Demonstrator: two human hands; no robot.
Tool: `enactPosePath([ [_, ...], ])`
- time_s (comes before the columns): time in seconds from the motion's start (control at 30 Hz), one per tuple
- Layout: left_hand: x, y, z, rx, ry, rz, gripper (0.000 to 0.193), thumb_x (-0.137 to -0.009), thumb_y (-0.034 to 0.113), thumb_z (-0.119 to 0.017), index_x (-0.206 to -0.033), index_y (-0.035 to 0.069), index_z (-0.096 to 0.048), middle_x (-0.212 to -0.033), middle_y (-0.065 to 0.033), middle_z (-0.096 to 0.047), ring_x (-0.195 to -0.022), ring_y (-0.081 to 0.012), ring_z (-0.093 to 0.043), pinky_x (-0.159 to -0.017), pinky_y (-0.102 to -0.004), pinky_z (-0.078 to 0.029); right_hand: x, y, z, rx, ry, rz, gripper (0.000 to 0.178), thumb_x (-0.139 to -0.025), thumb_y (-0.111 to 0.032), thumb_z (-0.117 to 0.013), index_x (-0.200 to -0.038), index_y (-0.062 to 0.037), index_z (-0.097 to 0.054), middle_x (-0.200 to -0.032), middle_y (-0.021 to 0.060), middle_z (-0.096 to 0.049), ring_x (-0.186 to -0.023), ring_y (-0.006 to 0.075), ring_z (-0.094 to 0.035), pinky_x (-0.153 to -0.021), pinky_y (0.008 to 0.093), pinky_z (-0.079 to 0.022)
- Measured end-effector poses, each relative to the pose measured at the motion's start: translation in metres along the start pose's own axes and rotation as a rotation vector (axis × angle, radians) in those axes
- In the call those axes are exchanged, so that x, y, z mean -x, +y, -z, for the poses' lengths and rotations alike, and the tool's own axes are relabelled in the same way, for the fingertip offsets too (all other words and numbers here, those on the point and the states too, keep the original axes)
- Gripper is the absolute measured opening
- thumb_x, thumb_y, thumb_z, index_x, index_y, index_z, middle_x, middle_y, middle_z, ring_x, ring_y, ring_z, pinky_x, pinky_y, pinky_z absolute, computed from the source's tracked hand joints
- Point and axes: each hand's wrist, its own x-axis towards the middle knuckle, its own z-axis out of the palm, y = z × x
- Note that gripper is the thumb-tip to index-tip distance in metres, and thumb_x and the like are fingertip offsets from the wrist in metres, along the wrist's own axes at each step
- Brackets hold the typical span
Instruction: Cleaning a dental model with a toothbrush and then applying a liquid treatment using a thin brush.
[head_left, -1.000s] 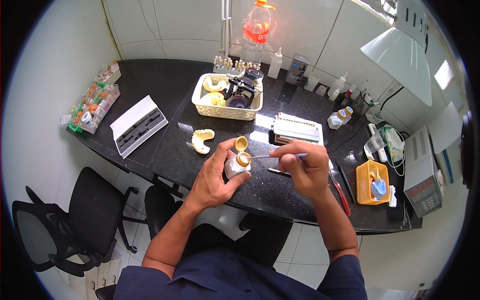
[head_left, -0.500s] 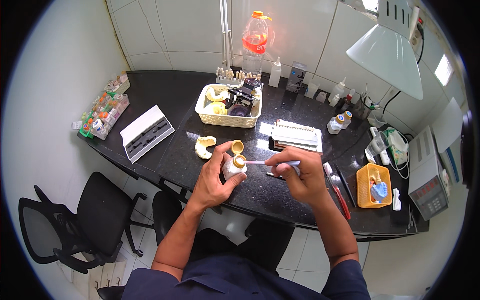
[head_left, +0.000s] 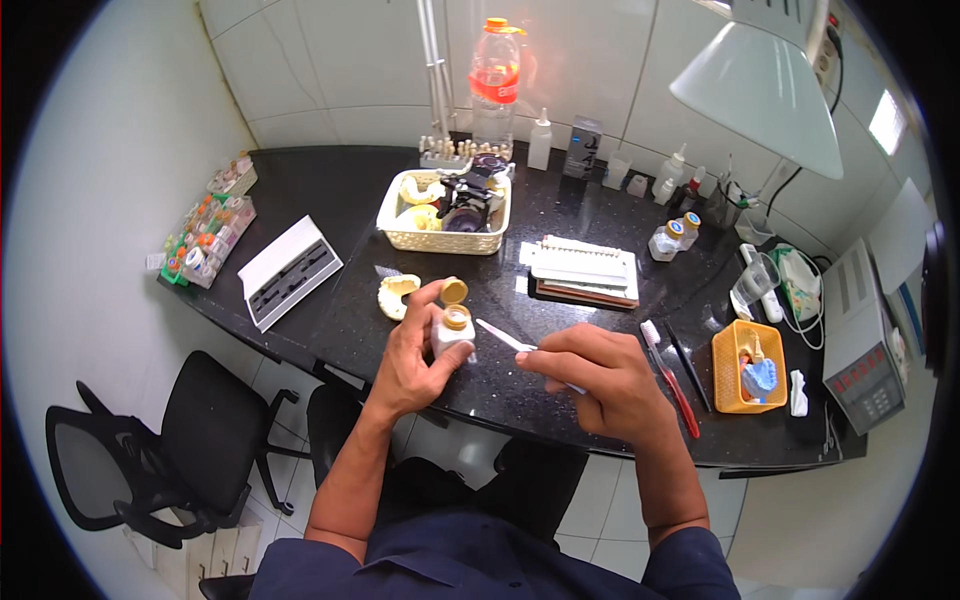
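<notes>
Worktop (head_left: 335, 190): a black, glossy desk against a white tiled wall (head_left: 570, 60).
Right hand (head_left: 605, 380): pinching a slim pale tool (head_left: 500, 333), whose tip points left and stands just beside the jar, apart from its mouth.
Left hand (head_left: 405, 370): fingers and thumb wrapped around a small white jar (head_left: 451, 338), held near the desk's front edge, with the gold lid (head_left: 454, 291) flipped open.
Right of the hands: a red toothbrush (head_left: 676, 385), a black stick (head_left: 690, 365) and an orange basket (head_left: 750, 405) with a blue piece inside.
Beyond the left hand: a cream dental cast (head_left: 386, 297), arch-shaped.
Middle of the desk: a flat white case (head_left: 585, 268) with a row of pale tabs.
Farther back: a cream basket (head_left: 440, 241) of casts and a black device (head_left: 467, 197).
By the wall: a clear bottle (head_left: 495, 120) with an orange cap.
</notes>
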Motion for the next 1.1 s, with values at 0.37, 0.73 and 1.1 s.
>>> enactPosePath([
  [0.37,-0.013,0.023,-0.01,0.022,0.047,0.05,0.042,-0.112,0.011,-0.061,-0.15,0.007,-0.044,-0.111,-0.0154,-0.069,-0.097,-0.0241,-0.079,-0.085,-0.0347,-0.064,0.092,-0.021,-0.022,-0.069,0.334,-0.192,0.049,-0.08,0.004,-0.08,-0.129,-0.005,-0.078,-0.102,0.0109,-0.076,-0.081,0.0254,-0.075,-0.066,0.0357,-0.06],
  [0.73,-0.225,0.041,-0.139,-0.543,-0.196,-0.212,0.043,-0.095,0.013,-0.079,-0.133,0.006,-0.059,-0.118,-0.0212,-0.074,-0.115,-0.0351,-0.073,-0.1,-0.0453,-0.056,0.112,-0.021,-0.021,-0.113,0.441,-0.425,0.041,-0.09,0.005,-0.076,-0.13,-0.0025,-0.075,-0.107,0.0156,-0.077,-0.088,0.0306,-0.078,-0.076,0.0381,-0.063],
  [1.1,-0.258,0.006,-0.19,-0.79,-0.204,-0.332,0.053,-0.096,0.03,-0.083,-0.143,0.015,-0.063,-0.133,-0.0173,-0.066,-0.141,-0.0381,-0.053,-0.115,-0.0542,-0.04,0.114,-0.021,-0.018,-0.184,0.483,-0.445,0.044,-0.087,0.013,-0.07,-0.128,-0.0016,-0.078,-0.104,0.014,-0.077,-0.081,0.0225,-0.077,-0.074,0.0315,-0.062],
])
